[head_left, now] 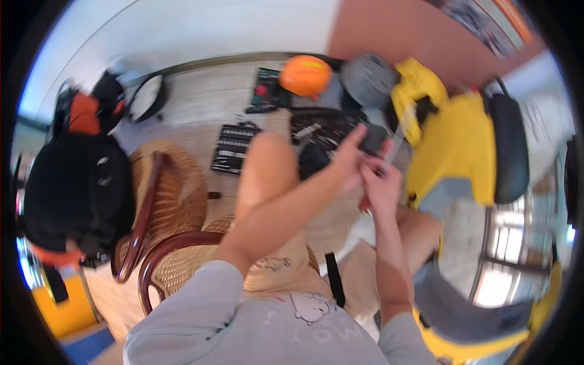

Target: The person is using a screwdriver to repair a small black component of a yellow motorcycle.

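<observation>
Grey sleeves of my sweatshirt (243, 322) fill the bottom of the head view, and both my bare forearms rise from them toward the middle. My right hand (382, 185) has its grip closed around the red handle of a slim metal tool (394, 146), whose blurred shaft points up toward the yellow machine (456, 146) just beside it. My left hand (350, 158) touches the same tool higher up, fingers partly spread; whether it pinches, I cannot tell. Beyond lie an open black socket set (232, 148) on the floor, an orange helmet (305, 76) and a wicker chair (167, 201) at my left.
</observation>
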`<state>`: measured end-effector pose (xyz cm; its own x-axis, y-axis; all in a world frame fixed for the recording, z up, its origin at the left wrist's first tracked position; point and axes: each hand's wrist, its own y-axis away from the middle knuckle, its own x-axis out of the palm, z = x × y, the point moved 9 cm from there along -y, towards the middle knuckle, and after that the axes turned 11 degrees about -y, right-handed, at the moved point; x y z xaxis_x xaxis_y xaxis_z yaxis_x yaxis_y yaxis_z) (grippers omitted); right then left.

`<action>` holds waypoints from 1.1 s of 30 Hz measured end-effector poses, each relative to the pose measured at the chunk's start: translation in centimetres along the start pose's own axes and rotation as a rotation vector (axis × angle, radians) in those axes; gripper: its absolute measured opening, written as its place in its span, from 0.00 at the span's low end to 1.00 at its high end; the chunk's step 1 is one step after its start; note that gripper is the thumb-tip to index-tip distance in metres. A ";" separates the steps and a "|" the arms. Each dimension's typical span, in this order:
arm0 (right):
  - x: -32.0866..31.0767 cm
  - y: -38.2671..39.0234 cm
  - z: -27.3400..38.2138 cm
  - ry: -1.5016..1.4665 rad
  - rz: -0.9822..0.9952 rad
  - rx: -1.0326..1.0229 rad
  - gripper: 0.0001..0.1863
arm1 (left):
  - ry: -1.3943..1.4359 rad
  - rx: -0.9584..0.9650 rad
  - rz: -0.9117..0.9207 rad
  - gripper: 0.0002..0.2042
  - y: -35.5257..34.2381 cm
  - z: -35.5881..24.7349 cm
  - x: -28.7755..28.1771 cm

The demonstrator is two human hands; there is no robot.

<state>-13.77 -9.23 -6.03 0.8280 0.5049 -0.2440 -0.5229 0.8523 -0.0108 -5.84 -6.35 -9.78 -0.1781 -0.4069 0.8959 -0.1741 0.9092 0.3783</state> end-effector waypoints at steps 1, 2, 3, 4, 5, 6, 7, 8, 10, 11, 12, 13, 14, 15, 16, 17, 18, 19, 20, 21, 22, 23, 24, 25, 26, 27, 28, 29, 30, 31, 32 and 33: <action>0.0 0.1 -0.5 -0.040 0.054 0.036 0.07 | -0.102 -0.012 0.046 0.27 0.1 0.7 0.5; -0.6 0.1 0.3 -0.057 0.030 -0.057 0.07 | -0.150 0.001 0.092 0.28 -0.2 0.9 1.0; -1.2 0.4 0.1 -0.035 0.005 -0.045 0.07 | -0.179 -0.024 0.060 0.27 -0.6 1.1 0.7; -1.9 0.5 -0.2 -0.146 -0.048 0.006 0.07 | -0.198 -0.051 0.035 0.26 -0.8 1.5 0.5; -2.5 0.6 -0.5 -0.262 -0.092 0.052 0.08 | -0.224 -0.028 0.051 0.24 -1.2 1.3 0.7; -3.6 0.8 -0.2 -0.357 -0.190 0.022 0.08 | -0.240 -0.050 0.022 0.24 -1.5 1.4 0.5; -4.2 0.7 0.6 -0.387 -0.190 -0.037 0.08 | -0.205 0.014 0.037 0.21 -1.8 0.6 0.7; -5.3 0.7 0.8 -0.418 -0.249 -0.051 0.08 | -0.165 0.058 0.079 0.17 -1.9 0.1 1.2; -7.4 0.3 1.0 -0.490 -0.325 -0.044 0.09 | -0.255 0.083 0.078 0.15 -2.0 -0.4 1.4; -8.1 -0.1 1.1 -0.492 -0.325 -0.034 0.09 | -0.345 0.094 0.041 0.12 -1.9 -0.5 1.3; -8.6 -0.6 1.2 -0.523 -0.306 -0.029 0.08 | -0.350 0.054 -0.079 0.12 -1.8 -0.2 0.5; -9.2 -1.0 1.3 -0.548 -0.305 -0.032 0.08 | -0.336 0.053 -0.039 0.12 -1.6 0.2 1.2; -9.5 -1.4 1.2 -0.625 -0.288 -0.020 0.08 | -0.505 0.116 -0.136 0.13 -1.3 -0.3 0.8; -9.9 -1.6 0.9 -0.613 -0.306 0.023 0.08 | -0.671 0.193 -0.158 0.14 -1.0 -0.7 1.4; -9.9 -1.8 0.7 -0.698 -0.288 0.038 0.07 | -0.766 0.161 -0.075 0.18 -0.8 -0.4 2.3; -9.9 -1.9 0.4 -0.780 -0.280 0.063 0.07 | -0.767 0.138 -0.065 0.18 -0.6 0.2 2.6; -10.1 -2.0 0.3 -0.777 -0.288 0.059 0.07 | -0.870 0.202 -0.046 0.16 -0.3 0.0 3.2; -9.9 -2.1 0.5 -0.761 -0.244 0.030 0.07 | -0.971 0.267 -0.026 0.14 0.0 -0.1 3.7; -9.8 -2.2 0.7 -0.743 -0.215 0.005 0.06 | -0.991 0.278 -0.038 0.14 0.2 0.0 3.6; -9.8 -2.2 0.6 -0.741 -0.209 0.012 0.06 | -0.991 0.276 -0.031 0.14 0.2 0.2 3.6; -9.8 -2.3 1.1 -0.629 -0.176 -0.046 0.06 | -1.056 0.368 -0.002 0.15 0.5 -0.1 4.2; -9.9 -2.3 1.5 -0.511 -0.168 -0.093 0.07 | -1.121 0.464 0.028 0.15 0.8 -0.4 4.7; -9.9 -2.3 1.6 -0.532 -0.174 -0.118 0.07 | -1.096 0.489 0.075 0.16 0.9 -0.4 5.0; -10.1 -2.3 1.3 -0.526 -0.189 -0.095 0.07 | -1.096 0.479 0.071 0.16 0.8 -0.3 4.8; -10.0 -2.4 1.4 -0.494 -0.178 -0.112 0.07 | -1.112 0.501 0.059 0.16 0.9 -0.4 4.8; -10.0 -2.4 1.6 -0.462 -0.168 -0.130 0.07 | -1.127 0.525 0.046 0.16 1.1 -0.6 4.8; -9.9 -2.4 1.5 -0.459 -0.165 -0.122 0.07 | -1.125 0.540 0.038 0.16 1.2 -0.7 4.8; -9.9 -2.5 1.5 -0.452 -0.167 -0.131 0.07 | -1.132 0.539 0.025 0.16 1.2 -0.7 4.8; -10.0 -2.4 1.4 -0.439 -0.188 -0.131 0.06 | -1.142 0.537 0.024 0.16 1.2 -0.7 4.9; -9.7 -2.5 1.5 -0.442 -0.167 -0.135 0.06 | -1.140 0.524 0.024 0.16 1.2 -0.6 4.9; -9.7 -2.5 1.4 -0.446 -0.179 -0.133 0.06 | -1.150 0.533 0.022 0.16 1.2 -0.6 5.0; -9.8 -2.4 1.2 -0.446 -0.208 -0.121 0.05 | -1.142 0.541 0.029 0.16 1.3 -0.5 5.1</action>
<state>-20.41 -16.10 -2.45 0.9094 0.3575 0.2127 -0.3352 0.9325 -0.1343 -6.44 -7.26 -4.58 -0.8741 -0.4774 0.0891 -0.4810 0.8764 -0.0235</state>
